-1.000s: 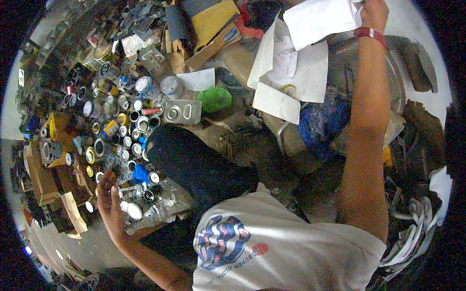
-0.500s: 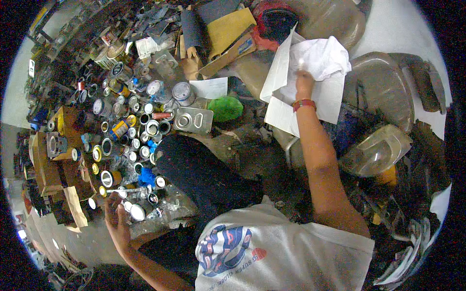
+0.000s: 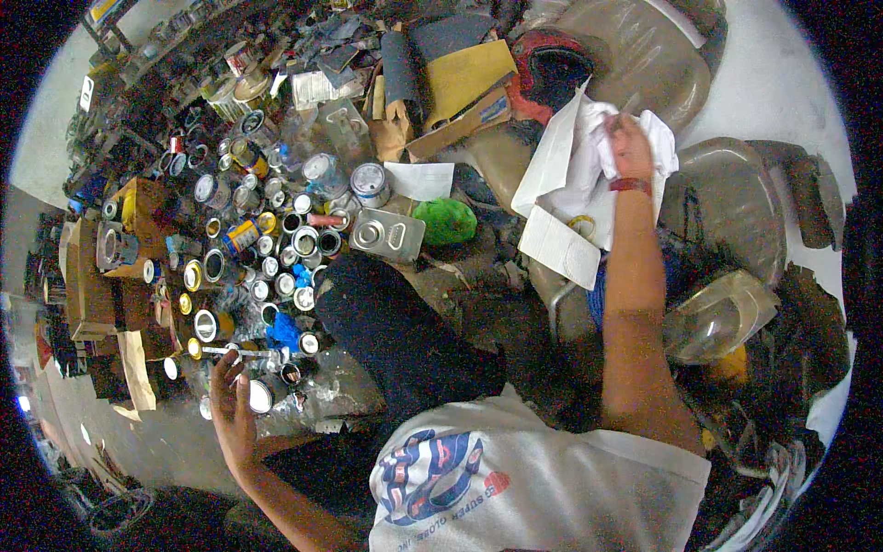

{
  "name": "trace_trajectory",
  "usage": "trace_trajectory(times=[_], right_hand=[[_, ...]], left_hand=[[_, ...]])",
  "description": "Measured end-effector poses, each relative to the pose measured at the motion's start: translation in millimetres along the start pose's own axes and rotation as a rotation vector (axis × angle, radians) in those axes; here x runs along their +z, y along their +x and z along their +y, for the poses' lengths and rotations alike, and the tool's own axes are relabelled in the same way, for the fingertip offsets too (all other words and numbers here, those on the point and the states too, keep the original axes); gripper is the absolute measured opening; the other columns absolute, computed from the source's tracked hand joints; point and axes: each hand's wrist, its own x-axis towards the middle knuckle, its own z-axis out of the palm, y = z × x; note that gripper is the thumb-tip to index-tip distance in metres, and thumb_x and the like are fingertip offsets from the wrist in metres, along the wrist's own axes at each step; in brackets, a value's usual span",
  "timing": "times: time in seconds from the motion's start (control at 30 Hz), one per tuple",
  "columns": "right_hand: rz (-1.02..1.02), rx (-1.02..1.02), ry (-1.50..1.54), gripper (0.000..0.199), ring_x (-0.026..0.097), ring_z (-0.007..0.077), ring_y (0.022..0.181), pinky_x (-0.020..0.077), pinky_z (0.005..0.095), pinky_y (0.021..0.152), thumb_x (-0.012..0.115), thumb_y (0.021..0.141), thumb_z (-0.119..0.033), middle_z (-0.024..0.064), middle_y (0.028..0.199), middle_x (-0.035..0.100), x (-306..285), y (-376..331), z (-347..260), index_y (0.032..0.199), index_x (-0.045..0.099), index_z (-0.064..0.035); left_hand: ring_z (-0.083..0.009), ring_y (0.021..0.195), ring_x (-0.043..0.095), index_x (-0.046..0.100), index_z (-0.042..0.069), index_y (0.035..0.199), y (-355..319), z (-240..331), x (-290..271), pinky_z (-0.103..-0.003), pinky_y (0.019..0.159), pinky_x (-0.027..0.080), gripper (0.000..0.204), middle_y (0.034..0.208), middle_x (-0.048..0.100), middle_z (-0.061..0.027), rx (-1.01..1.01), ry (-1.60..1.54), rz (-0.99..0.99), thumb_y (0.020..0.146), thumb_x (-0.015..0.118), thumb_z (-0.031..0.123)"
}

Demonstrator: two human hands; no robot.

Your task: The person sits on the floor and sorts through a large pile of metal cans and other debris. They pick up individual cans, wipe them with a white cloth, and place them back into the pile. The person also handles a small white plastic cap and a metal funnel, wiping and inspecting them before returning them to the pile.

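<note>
My right hand (image 3: 629,147), with a red band at the wrist, is closed on a crumpled white cloth (image 3: 659,138). It lies over an opened white cardboard box (image 3: 552,166) with raised flaps, on a brown chair; motion blurs the fingers. My left hand (image 3: 232,409) is raised at the near edge of the crowded cans, fingers bent together at the tips. A pale thin stick (image 3: 262,353) runs from by those fingertips across the cans toward a blue crumpled piece (image 3: 285,333). Whatever the fingers hold is too small to make out.
Open paint cans (image 3: 210,325) crowd the left side. A rectangular metal tin (image 3: 387,234), a green round bundle (image 3: 444,222) and a white sheet (image 3: 419,180) lie beyond my knee. Farther back are yellow sandpaper (image 3: 469,83) and a red helmet (image 3: 552,69). Brown chairs (image 3: 727,184) stand at right.
My right hand has moved right and up over the box, and the cloth has shifted with it. The box's near flap sits differently. My left hand has risen slightly toward the stick; the view has shifted a little.
</note>
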Motion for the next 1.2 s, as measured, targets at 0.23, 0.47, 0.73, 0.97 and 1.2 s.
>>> trace_trajectory(times=[0.23, 0.47, 0.73, 0.97, 1.2], right_hand=[[-0.23, -0.2, -0.219, 0.031, 0.063, 0.0438, 0.129, 0.0448, 0.0503, 0.119, 0.063, 0.103, -0.017, 0.0205, 0.117, 0.071, 170, -112, -237, 0.119, 0.064, 0.01], [-0.608, -0.242, 0.005, 0.032, 0.041, 0.0478, 0.147, 0.0309, 0.0552, 0.128, 0.05, 0.109, -0.012, 0.0331, 0.146, 0.053, 299, -229, -302, 0.125, 0.06, 0.0141], [-0.866, 0.041, 0.341, 0.033, 0.037, 0.0454, 0.152, 0.0291, 0.0568, 0.129, 0.043, 0.112, -0.013, 0.0296, 0.149, 0.054, 380, -307, -204, 0.133, 0.055, 0.0094], [-0.853, 0.211, -0.356, 0.024, 0.073, 0.0287, 0.11, 0.0545, 0.0435, 0.102, 0.058, 0.107, -0.016, 0.0221, 0.141, 0.064, 394, -342, -80, 0.128, 0.06, -0.0039], [-0.772, 0.472, -0.581, 0.022, 0.062, 0.0208, 0.127, 0.0493, 0.037, 0.104, 0.061, 0.105, -0.016, 0.0169, 0.152, 0.057, 339, -353, 7, 0.125, 0.061, -0.006]], left_hand=[[-0.0255, 0.127, 0.061, 0.058, 0.002, 0.143, 32, 38, 19, -0.04, 0.111, 0.046, 0.041, 0.144, 0.062, -0.0123, 0.137, -0.058, -0.044, 0.104, 0.064, 0.013], [-0.036, 0.126, 0.063, 0.062, -0.001, 0.134, 55, 177, 109, -0.042, 0.11, 0.046, 0.045, 0.132, 0.066, -0.0202, 0.683, 0.0, -0.259, 0.098, 0.073, 0.024], [-0.0414, 0.136, 0.054, 0.034, 0.001, 0.159, 16, 208, 141, -0.048, 0.113, 0.043, 0.09, 0.15, 0.053, -0.029, 0.6, -0.626, -0.383, 0.095, 0.074, 0.05], [-0.0196, 0.108, 0.07, 0.065, 0.002, 0.135, 12, 95, 114, -0.036, 0.098, 0.055, 0.053, 0.117, 0.074, -0.008, 0.191, -0.592, -0.661, 0.098, 0.075, 0.038], [-0.0192, 0.11, 0.067, 0.062, 0.004, 0.139, -19, 45, 117, -0.034, 0.094, 0.053, 0.054, 0.123, 0.071, -0.0085, -0.439, -0.921, -0.076, 0.1, 0.071, 0.04]])
